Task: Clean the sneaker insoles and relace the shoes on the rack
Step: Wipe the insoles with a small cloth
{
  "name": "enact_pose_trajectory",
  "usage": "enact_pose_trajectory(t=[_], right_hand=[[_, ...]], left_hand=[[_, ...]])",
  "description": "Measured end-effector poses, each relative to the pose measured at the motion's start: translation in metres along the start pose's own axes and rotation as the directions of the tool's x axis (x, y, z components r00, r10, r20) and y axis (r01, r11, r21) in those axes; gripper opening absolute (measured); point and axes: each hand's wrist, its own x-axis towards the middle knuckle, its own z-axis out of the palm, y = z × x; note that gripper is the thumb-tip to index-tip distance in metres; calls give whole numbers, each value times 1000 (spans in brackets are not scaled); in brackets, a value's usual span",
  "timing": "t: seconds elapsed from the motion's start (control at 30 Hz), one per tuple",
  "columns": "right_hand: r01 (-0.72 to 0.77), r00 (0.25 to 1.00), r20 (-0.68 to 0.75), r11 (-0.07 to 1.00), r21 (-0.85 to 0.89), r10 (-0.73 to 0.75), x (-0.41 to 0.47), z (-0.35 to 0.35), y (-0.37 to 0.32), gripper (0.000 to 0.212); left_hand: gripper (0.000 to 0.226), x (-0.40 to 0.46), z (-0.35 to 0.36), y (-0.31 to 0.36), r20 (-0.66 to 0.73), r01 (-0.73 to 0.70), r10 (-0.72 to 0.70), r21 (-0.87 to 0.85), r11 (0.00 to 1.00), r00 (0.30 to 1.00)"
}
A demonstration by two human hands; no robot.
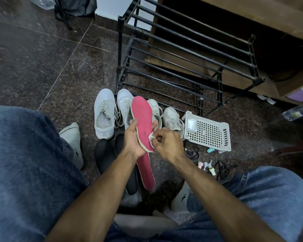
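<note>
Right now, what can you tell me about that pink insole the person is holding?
The pink insole is long and foot-shaped, with a pink fabric-like top and a pale, worn edge. A few dark marks show near its middle. It is held up above the floor, toe end pointing away toward the white sneakers. The left hand grips its middle from the left edge, while the right hand pinches a small white wipe against its right edge.

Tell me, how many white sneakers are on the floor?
4, in a row before the rack: far left, next and third partly behind the insole, fourth beside the basket.
</note>
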Motion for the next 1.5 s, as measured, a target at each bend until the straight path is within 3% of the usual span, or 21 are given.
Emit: enact_pose_trajectory(t=[0.2, 0.37, 0.43, 0.53, 0.6, 0.73, 0.83, 0.93, 1.07, 1.2, 1.3, 1.4, 1.5], right_hand=[[77, 991, 111, 996, 35, -80, -18, 3, -5, 9], [60, 998, 23, 987, -149, -57, 11, -1, -3, 14], [17, 1000, 4, 995, -102, -17, 12, 1, -6, 14], [22, 986, 164, 996, 85, -36, -8, 3, -11, 9], [58, 972, 220, 993, 100, -79, -16, 1, -11, 9], [55, 997, 58, 998, -42, -53, 10, -1, -12, 15], [-20, 999, 42, 998, -60, 23, 28, 5, -17, 14], [-28, 990, 138, 995, 96, 15, 16, 12, -18, 10], [-11, 957, 287, 989, 145, -31, -3, 9, -11, 10], [42, 984, 175, 995, -89, -26, 20, 2, -11, 14], [30, 995, 104, 977, -212, -8, 52, -4, -8, 19], [-59, 998, 20, 964, -261, 67, 82, -17, -1, 22], [-127, 992, -41, 971, -201, 122, 93, -28, 3, 19]], left_hand=[[50, 2, -2, 1, 0, -29, 29, -43, 999, 1000], [54, -1, -2, -6, 15, -4, 4, -14, 1000, 1000], [55, -2, -2, -3, 14, -2, 3, -7, 1000, 1000], [52, 2, -4, 2, -11, -44, 44, -23, 999, 999], [51, 3, -5, 2, -18, -51, 51, -37, 998, 999], [49, -1, -2, -15, -15, 50, -50, 7, 999, 999], [47, -3, -4, -18, -25, 67, -67, 5, 998, 997], [55, 2, -9, -6, -46, 29, -28, 29, 999, 999], [55, 5, -11, -5, -100, 15, -10, 51, 999, 995], [49, 2, -8, -16, -108, 47, -42, 38, 998, 993], [38, 1, -7, -23, -98, 49, -38, 119, 992, 995], [43, -2, -5, -27, -83, 68, -49, 245, 967, 995], [47, 0, -4, -25, -68, 43, -24, 291, 956, 997]])
